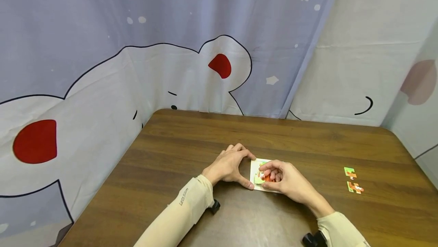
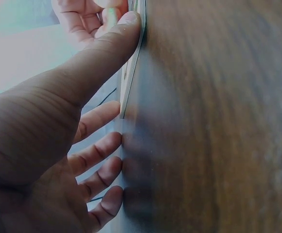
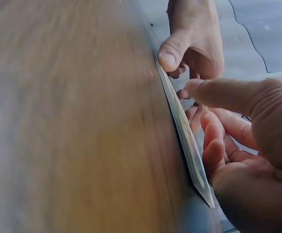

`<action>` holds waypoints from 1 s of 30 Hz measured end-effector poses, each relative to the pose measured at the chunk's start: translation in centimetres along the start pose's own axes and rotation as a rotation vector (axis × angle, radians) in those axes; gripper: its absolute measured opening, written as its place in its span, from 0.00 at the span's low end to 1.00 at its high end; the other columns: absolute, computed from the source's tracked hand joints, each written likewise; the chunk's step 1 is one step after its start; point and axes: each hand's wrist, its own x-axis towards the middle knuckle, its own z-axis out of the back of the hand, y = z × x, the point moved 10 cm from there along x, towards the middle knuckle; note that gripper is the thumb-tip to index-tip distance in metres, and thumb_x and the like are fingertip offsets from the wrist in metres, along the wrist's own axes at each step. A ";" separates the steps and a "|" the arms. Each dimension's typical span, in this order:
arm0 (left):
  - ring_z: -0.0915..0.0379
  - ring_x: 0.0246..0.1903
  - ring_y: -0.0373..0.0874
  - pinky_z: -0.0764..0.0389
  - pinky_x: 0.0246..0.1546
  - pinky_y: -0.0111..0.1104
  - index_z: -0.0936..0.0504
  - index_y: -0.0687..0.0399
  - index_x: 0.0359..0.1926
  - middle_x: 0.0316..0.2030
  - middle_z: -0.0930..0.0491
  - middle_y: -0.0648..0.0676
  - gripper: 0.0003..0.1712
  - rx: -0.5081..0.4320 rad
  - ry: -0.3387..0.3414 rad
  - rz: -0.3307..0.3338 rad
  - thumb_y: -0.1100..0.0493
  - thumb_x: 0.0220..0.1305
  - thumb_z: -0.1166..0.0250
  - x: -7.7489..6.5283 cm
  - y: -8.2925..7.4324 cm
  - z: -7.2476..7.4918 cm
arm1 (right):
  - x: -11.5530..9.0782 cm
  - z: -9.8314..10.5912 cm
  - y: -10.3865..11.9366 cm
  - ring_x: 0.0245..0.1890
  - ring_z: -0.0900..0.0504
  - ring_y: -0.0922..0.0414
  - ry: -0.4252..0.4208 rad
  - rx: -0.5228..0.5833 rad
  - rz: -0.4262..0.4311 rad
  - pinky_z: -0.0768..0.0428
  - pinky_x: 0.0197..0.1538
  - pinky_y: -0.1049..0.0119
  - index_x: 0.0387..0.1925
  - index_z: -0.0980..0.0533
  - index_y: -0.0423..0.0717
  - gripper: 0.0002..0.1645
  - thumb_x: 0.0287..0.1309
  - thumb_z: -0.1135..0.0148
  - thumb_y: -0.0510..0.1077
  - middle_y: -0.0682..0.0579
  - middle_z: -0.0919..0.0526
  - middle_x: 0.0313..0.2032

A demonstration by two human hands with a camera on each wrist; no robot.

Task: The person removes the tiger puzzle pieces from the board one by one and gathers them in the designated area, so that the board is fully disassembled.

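Observation:
A small white-bordered puzzle board (image 1: 253,169) with a green and red picture lies flat on the table. My left hand (image 1: 227,165) holds its left side, the thumb at the near corner and the index finger at the far corner; the other fingers spread beyond. Over the board, my right hand (image 1: 289,180) pinches a greenish puzzle piece (image 2: 112,17) between thumb and index finger, its other fingers curled underneath. That hand covers much of the picture, so how the piece sits against the board is partly hidden.
To the right on the brown wooden table (image 1: 191,136) lie two loose puzzle pieces, a green-and-orange one (image 1: 349,172) and, nearer, a red-and-green one (image 1: 354,187). A patterned curtain (image 1: 171,72) hangs behind the table's far edge and along its sides.

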 end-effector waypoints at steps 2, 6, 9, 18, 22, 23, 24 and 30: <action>0.29 0.62 0.47 0.25 0.63 0.44 0.17 0.34 0.71 0.64 0.24 0.46 0.54 0.005 0.003 0.002 0.29 0.42 0.09 0.0 0.0 0.0 | 0.0 0.3 0.2 0.34 0.19 0.62 -0.008 0.002 0.012 0.20 0.36 0.71 0.60 0.15 0.37 0.27 0.59 0.16 0.35 0.45 0.15 0.40; 0.29 0.63 0.47 0.25 0.64 0.44 0.17 0.33 0.71 0.64 0.24 0.46 0.54 0.007 0.005 0.007 0.29 0.42 0.09 0.1 0.0 0.1 | 0.0 0.9 0.7 0.35 0.18 0.61 -0.026 -0.003 0.041 0.19 0.36 0.71 0.61 0.15 0.35 0.28 0.60 0.16 0.36 0.45 0.14 0.41; 0.29 0.63 0.47 0.26 0.64 0.44 0.17 0.33 0.71 0.64 0.24 0.46 0.54 0.003 0.005 0.011 0.29 0.42 0.09 0.2 0.0 0.1 | -0.1 1.5 0.9 0.35 0.18 0.61 -0.033 -0.009 0.039 0.19 0.36 0.71 0.60 0.14 0.37 0.27 0.60 0.16 0.36 0.46 0.13 0.40; 0.29 0.62 0.48 0.26 0.63 0.44 0.17 0.33 0.71 0.63 0.24 0.46 0.54 0.000 0.000 0.001 0.29 0.42 0.09 0.0 -0.1 -0.1 | -1.2 5.1 1.5 0.37 0.20 0.60 -0.103 -0.005 0.022 0.20 0.37 0.71 0.60 0.14 0.39 0.24 0.64 0.18 0.37 0.43 0.17 0.42; 0.30 0.62 0.47 0.26 0.63 0.43 0.17 0.32 0.71 0.64 0.24 0.46 0.54 0.000 -0.002 -0.003 0.28 0.41 0.09 -0.1 -0.1 -0.2 | -2.4 8.0 2.1 0.40 0.19 0.60 -0.164 -0.002 0.044 0.18 0.40 0.72 0.63 0.16 0.34 0.26 0.65 0.20 0.34 0.41 0.16 0.46; 0.30 0.62 0.47 0.26 0.62 0.43 0.17 0.32 0.71 0.64 0.24 0.46 0.54 0.000 -0.004 -0.003 0.28 0.41 0.09 -0.1 -0.1 -0.2 | -2.7 8.7 2.2 0.41 0.18 0.61 -0.181 -0.003 0.047 0.17 0.41 0.72 0.64 0.17 0.34 0.27 0.65 0.21 0.33 0.41 0.16 0.47; 0.29 0.62 0.47 0.26 0.62 0.43 0.17 0.32 0.71 0.64 0.24 0.46 0.54 0.000 -0.005 -0.003 0.28 0.41 0.09 -0.1 -0.1 -0.2 | -3.0 9.4 2.3 0.42 0.18 0.61 -0.195 -0.007 0.048 0.16 0.42 0.72 0.65 0.18 0.33 0.28 0.65 0.21 0.33 0.42 0.16 0.47; 0.29 0.62 0.47 0.26 0.63 0.44 0.17 0.32 0.71 0.64 0.24 0.46 0.54 0.006 -0.006 -0.001 0.29 0.41 0.08 -0.1 -0.1 -0.1 | -4.8 13.0 3.0 0.42 0.16 0.62 -0.250 -0.060 0.066 0.16 0.44 0.73 0.64 0.17 0.35 0.26 0.67 0.23 0.31 0.45 0.13 0.46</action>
